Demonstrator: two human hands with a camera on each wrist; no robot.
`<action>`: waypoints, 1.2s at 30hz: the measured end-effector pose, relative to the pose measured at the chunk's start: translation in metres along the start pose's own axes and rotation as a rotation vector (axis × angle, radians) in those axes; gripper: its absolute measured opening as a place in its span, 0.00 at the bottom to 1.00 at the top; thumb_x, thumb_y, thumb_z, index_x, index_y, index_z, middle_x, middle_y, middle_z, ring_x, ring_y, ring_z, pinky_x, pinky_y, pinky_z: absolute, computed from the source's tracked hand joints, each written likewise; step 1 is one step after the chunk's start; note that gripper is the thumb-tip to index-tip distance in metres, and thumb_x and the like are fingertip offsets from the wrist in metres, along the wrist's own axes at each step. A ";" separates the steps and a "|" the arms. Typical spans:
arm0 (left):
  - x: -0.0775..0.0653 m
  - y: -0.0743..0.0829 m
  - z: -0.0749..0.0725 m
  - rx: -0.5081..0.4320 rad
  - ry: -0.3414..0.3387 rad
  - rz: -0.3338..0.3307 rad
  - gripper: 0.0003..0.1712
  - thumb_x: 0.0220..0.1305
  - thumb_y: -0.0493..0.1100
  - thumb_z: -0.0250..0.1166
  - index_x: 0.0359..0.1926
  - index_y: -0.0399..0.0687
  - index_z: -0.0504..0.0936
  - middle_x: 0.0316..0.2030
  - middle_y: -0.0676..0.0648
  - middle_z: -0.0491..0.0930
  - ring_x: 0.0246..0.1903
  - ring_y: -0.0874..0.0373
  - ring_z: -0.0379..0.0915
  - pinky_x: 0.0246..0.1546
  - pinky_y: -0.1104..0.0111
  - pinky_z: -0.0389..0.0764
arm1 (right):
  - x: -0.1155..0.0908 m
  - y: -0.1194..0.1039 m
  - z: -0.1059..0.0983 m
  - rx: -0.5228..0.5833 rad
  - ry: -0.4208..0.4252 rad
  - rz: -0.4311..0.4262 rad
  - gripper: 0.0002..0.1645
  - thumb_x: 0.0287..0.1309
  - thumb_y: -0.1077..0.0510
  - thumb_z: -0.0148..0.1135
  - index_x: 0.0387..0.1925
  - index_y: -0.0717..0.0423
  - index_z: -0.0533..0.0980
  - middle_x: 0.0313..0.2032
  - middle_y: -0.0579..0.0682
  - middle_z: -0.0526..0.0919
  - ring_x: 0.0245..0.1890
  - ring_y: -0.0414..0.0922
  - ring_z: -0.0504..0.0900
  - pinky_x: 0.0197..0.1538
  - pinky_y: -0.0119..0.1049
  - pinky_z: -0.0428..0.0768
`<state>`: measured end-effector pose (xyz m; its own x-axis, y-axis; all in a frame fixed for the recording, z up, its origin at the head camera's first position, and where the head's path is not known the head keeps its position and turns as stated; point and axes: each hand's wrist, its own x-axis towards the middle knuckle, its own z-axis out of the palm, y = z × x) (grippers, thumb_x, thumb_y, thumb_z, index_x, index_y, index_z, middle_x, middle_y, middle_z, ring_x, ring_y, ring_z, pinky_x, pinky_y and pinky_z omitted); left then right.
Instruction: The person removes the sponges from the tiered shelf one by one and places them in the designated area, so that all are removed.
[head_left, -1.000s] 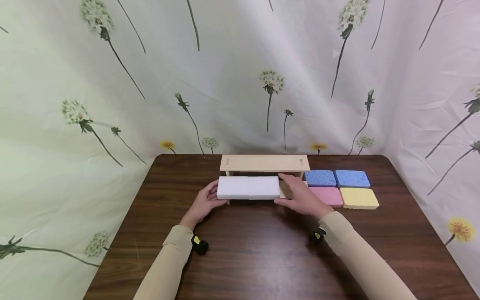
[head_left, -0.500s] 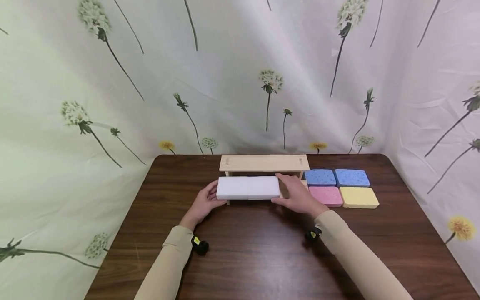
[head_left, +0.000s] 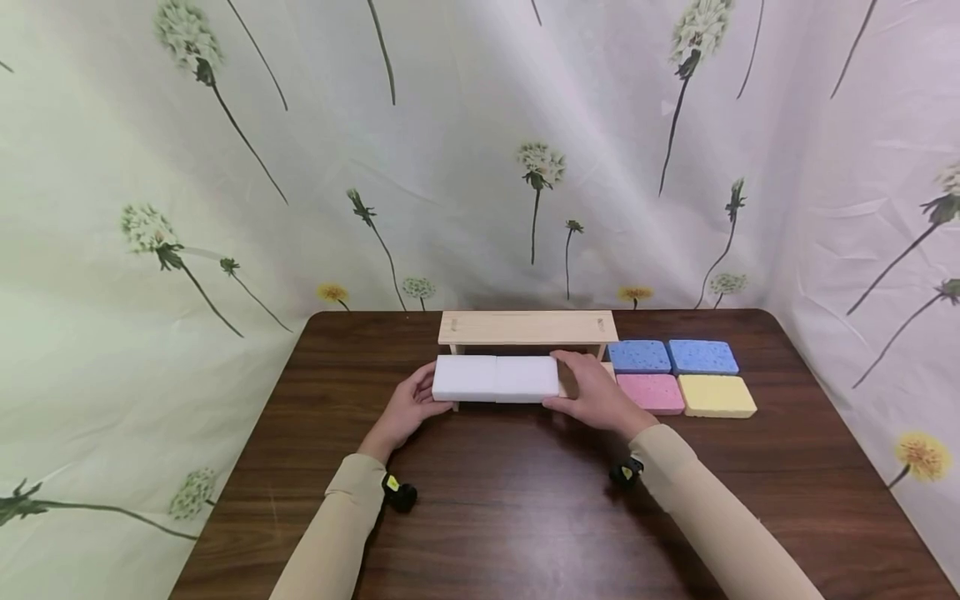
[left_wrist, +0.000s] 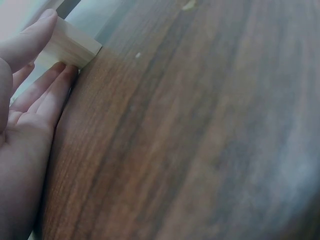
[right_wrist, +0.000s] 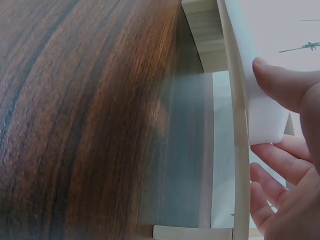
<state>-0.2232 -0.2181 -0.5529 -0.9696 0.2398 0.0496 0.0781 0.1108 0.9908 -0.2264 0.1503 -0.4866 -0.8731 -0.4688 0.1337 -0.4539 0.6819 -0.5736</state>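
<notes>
Two white sponges [head_left: 495, 379] lie end to end on the lower board of a pale wooden two-step shelf [head_left: 527, 327]. A thin seam divides them, their front edges slightly out of line. At the left end is my left hand [head_left: 405, 410], its fingers stretched out beside the sponge. In the left wrist view those fingers reach a wooden leg [left_wrist: 75, 45] of the shelf. My right hand [head_left: 598, 395] grips the right sponge's end. In the right wrist view its thumb [right_wrist: 280, 82] is on the white front face, and a fingertip touches the end below.
Right of the shelf lie two blue sponges [head_left: 703, 357], a pink sponge [head_left: 649, 393] and a yellow sponge [head_left: 717, 395] in a close block. The brown wooden table [head_left: 480, 517] meets a flower-printed cloth [head_left: 465, 167] at the back.
My right hand has shifted slightly left, closing in around the end of the right white sponge. The seam between the white sponges shows more clearly. The left hand stays nearly in place.
</notes>
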 end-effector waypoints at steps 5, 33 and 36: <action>-0.001 0.001 0.000 -0.004 -0.002 0.000 0.48 0.60 0.22 0.72 0.79 0.37 0.62 0.70 0.29 0.71 0.68 0.40 0.71 0.62 0.70 0.79 | -0.004 0.001 0.000 0.004 0.015 -0.008 0.50 0.60 0.43 0.78 0.74 0.62 0.67 0.69 0.61 0.75 0.66 0.58 0.74 0.69 0.59 0.75; 0.001 -0.002 0.000 0.007 0.010 -0.007 0.48 0.60 0.22 0.72 0.79 0.38 0.63 0.70 0.30 0.72 0.67 0.43 0.73 0.61 0.71 0.80 | -0.025 0.007 -0.004 0.046 0.065 -0.041 0.49 0.56 0.44 0.81 0.71 0.60 0.71 0.65 0.59 0.78 0.64 0.57 0.77 0.66 0.58 0.77; 0.001 -0.002 0.000 0.001 0.007 -0.005 0.49 0.60 0.22 0.72 0.79 0.39 0.63 0.70 0.31 0.72 0.67 0.42 0.73 0.60 0.71 0.80 | -0.028 0.008 -0.007 0.045 0.070 -0.037 0.49 0.55 0.44 0.82 0.71 0.60 0.70 0.65 0.59 0.78 0.64 0.57 0.77 0.66 0.59 0.78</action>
<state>-0.2242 -0.2177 -0.5551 -0.9716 0.2323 0.0455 0.0734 0.1132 0.9909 -0.2064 0.1726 -0.4895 -0.8671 -0.4515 0.2105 -0.4787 0.6383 -0.6028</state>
